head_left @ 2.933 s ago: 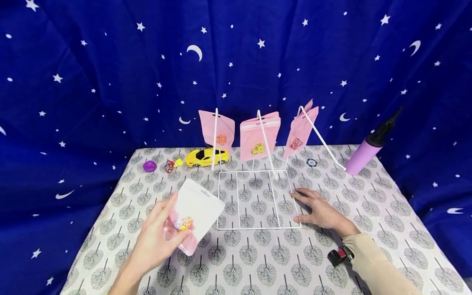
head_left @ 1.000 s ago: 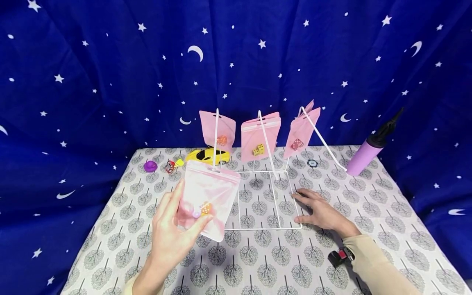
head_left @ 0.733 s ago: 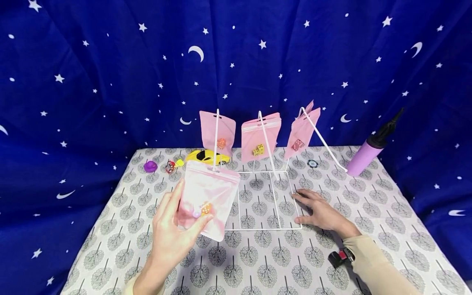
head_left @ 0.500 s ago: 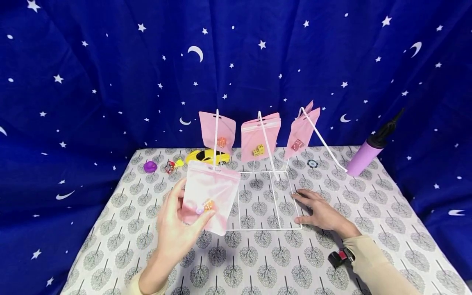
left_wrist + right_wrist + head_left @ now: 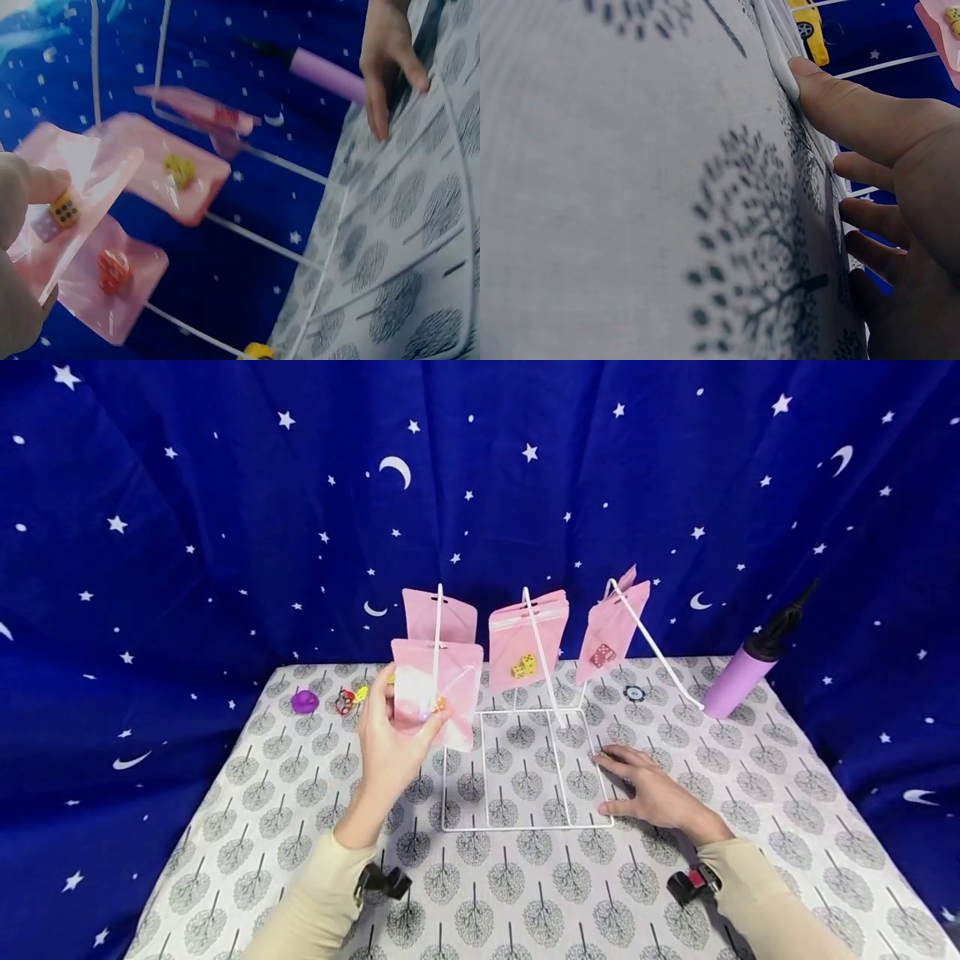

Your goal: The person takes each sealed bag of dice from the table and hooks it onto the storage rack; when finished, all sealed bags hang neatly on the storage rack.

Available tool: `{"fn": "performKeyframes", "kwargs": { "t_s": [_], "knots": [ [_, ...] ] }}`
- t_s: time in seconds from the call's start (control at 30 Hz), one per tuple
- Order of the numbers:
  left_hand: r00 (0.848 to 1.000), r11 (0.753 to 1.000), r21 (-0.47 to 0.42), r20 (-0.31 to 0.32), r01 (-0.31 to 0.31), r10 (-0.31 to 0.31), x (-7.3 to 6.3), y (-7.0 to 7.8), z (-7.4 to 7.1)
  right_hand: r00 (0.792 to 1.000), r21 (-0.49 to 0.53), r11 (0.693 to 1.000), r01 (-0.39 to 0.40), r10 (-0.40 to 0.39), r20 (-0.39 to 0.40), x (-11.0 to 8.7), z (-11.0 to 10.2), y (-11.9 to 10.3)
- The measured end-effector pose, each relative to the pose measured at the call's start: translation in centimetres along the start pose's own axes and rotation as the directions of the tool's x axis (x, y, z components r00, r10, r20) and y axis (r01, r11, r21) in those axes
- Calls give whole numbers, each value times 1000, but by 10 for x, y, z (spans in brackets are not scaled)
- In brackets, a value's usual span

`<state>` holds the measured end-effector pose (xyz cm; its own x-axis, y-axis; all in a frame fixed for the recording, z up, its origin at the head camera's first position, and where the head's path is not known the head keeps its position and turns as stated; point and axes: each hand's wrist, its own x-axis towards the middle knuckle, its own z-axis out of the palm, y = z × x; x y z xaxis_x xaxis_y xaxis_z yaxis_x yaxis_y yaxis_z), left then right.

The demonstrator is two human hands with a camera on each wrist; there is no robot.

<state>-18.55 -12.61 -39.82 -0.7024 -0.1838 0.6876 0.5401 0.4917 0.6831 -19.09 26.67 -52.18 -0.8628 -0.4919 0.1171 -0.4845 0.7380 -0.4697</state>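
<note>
My left hand (image 5: 393, 727) pinches a pink zip bag (image 5: 453, 672) by its lower left part, thumb in front. Inside the bag are an orange die (image 5: 64, 210) and a pale purple one. The bag is on the left prong (image 5: 437, 647) of a white wire rack (image 5: 525, 827), which comes out through its hang hole. Just behind it hangs another pink bag (image 5: 459, 618) with orange-red dice (image 5: 114, 271). My right hand (image 5: 648, 785) rests at the right side of the rack's base, its thumb (image 5: 840, 97) and fingertips against the wire.
Pink bags with yellow dice (image 5: 523, 666) and red dice (image 5: 603, 654) hang on the middle and right prongs. A purple pump (image 5: 738, 681) stands at right, near a round chip (image 5: 634, 693). At left lie a purple toy (image 5: 304, 701) and a red toy (image 5: 345, 700); a yellow car (image 5: 808, 34) is behind.
My left hand turned the bag upright, brought its hole onto the left prong's tip, then moved it up and back along the prong. My right hand stayed on the rack's base.
</note>
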Motion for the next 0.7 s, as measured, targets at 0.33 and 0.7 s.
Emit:
{"fn": "performKeyframes", "kwargs": {
  "t_s": [0.33,0.7],
  "knots": [
    [997,1000,9,-73,-29,29,35,-32,32,1000,-11,1000,9,-9,-8,-1,0,1],
    [996,997,-79,-90,-16,8,42,-43,46,1000,-8,1000,15,-15,-7,-1,-1,-1]
  ]
}}
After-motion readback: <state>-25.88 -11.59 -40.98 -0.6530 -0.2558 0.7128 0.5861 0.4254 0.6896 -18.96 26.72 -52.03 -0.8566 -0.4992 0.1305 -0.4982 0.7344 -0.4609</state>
